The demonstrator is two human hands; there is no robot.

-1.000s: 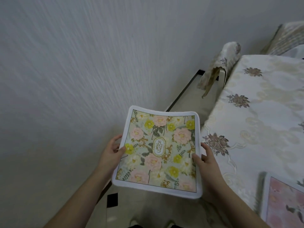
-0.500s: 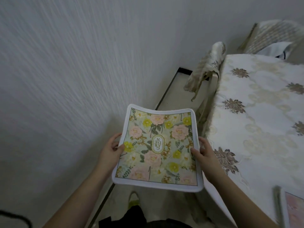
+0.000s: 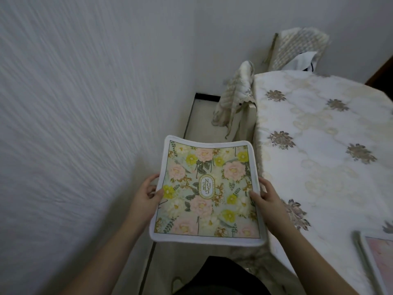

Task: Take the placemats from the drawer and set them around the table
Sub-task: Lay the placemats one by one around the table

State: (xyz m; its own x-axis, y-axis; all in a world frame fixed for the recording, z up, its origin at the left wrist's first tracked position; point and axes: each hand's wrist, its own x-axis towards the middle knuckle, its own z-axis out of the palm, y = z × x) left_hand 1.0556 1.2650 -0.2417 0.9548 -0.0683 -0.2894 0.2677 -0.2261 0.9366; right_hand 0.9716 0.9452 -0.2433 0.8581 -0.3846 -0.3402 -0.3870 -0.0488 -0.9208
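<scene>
I hold a floral placemat point(image 3: 207, 191) with a white border flat in front of me, over the floor beside the table. My left hand point(image 3: 146, 194) grips its left edge and my right hand point(image 3: 266, 195) grips its right edge. The table point(image 3: 323, 158) with a cream embroidered cloth stands to the right, its edge close to the mat's right side. A second placemat point(image 3: 380, 254), pinkish, lies on the table at the lower right corner, partly cut off by the frame.
A white textured wall point(image 3: 85, 103) runs close along my left. A chair point(image 3: 236, 103) draped with a quilted cover is tucked at the table's left side ahead. Another covered chair point(image 3: 297, 47) stands at the far end. A narrow strip of floor point(image 3: 204, 124) lies between wall and table.
The view has moved forward along the table's side; the chairs and far table end appear nearer and more centred. Both hands keep the same grip on the mat.
</scene>
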